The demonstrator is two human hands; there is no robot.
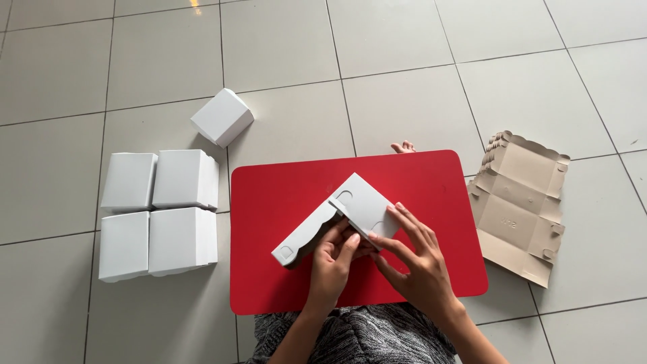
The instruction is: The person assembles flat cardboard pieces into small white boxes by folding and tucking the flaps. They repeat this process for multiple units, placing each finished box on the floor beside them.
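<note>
A half-folded white cardboard box (350, 209) lies on a red mat (269, 195) on the tiled floor. My left hand (333, 266) grips its near side from below, fingers pressing a flap. Over the box's right panel lies my right hand (414, 259), fingers spread and holding it down. The box's left wall stands up with a scalloped edge, and the flaps are partly raised.
Several finished white boxes (158, 212) stand grouped left of the mat, and one more white box (222, 116) sits tilted behind them. A stack of flat brown box blanks (515, 205) lies right of the mat. Toes (403, 146) show past the mat's far edge.
</note>
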